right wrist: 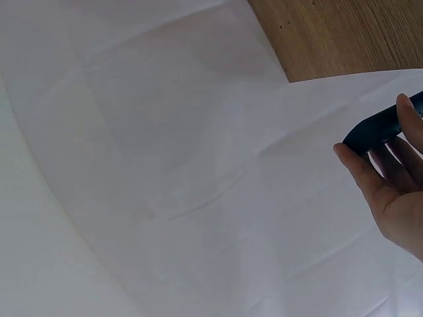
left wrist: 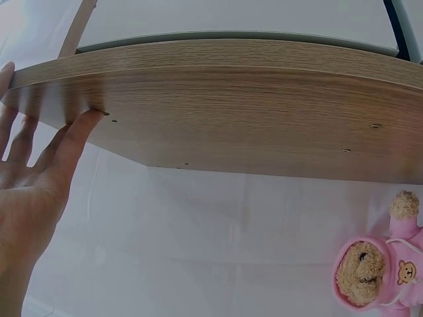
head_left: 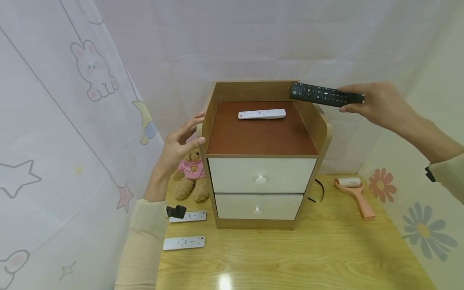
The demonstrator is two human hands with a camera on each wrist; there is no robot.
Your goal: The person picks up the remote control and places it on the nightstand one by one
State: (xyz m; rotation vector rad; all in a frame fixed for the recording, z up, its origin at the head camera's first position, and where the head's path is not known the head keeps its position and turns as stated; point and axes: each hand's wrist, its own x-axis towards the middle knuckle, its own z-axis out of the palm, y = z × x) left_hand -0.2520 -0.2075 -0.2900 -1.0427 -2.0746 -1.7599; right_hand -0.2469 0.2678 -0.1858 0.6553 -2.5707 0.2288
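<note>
A black remote control (head_left: 319,95) is held up by my right hand (head_left: 380,104), which pinches its near end beside the top right of the small cabinet (head_left: 262,175). In the right wrist view the thumb and fingers close round the remote's dark end (right wrist: 373,132). My left hand (head_left: 177,147) touches the cabinet's left side panel; its fingers (left wrist: 79,142) are spread and extended against the wood in the left wrist view. On the brown top shelf (head_left: 262,139) lies a white remote control (head_left: 262,114). Both white drawers stand closed.
A teddy bear (head_left: 192,173) in a pink top sits left of the cabinet. Two white remotes, one (head_left: 184,243) nearer the front, lie on the wooden table (head_left: 275,257). At right are an orange lint roller (head_left: 359,197) and a thin black curved object (head_left: 320,189).
</note>
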